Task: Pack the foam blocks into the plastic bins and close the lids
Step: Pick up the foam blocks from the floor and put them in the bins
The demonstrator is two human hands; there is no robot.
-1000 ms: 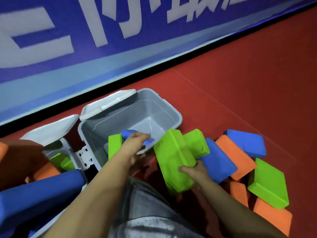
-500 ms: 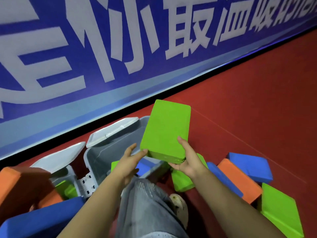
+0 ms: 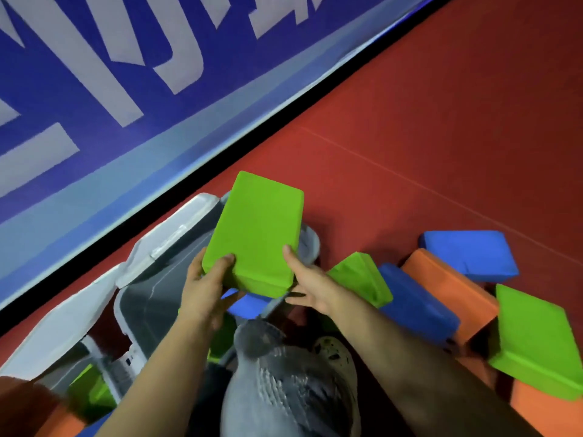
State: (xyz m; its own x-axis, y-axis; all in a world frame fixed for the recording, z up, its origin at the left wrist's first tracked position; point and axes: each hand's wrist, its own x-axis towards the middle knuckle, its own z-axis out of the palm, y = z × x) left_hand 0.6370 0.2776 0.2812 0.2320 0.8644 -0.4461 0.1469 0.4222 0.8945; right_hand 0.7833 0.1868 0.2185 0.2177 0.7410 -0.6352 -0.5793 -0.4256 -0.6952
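Note:
A large green foam block point(image 3: 255, 231) is held flat above the open grey plastic bin point(image 3: 151, 298). My left hand point(image 3: 205, 288) grips its near left corner and my right hand point(image 3: 310, 287) holds its near right edge. Under the block, a blue foam block point(image 3: 247, 305) shows inside the bin. The bin's white lid point(image 3: 170, 238) stands open toward the wall. A second bin point(image 3: 94, 383) at the lower left holds green foam, with its lid point(image 3: 56, 329) open too.
Loose green point(image 3: 359, 277), blue point(image 3: 470, 253) and orange point(image 3: 448, 285) foam blocks lie piled on the red floor to my right. A blue banner wall point(image 3: 126, 89) runs behind the bins. My knee and shoe point(image 3: 331, 351) are below the hands.
My right hand lifted the green block off the pile; my left hand left the blue block in the bin and joined it. Both hands now hold the block over the bin.

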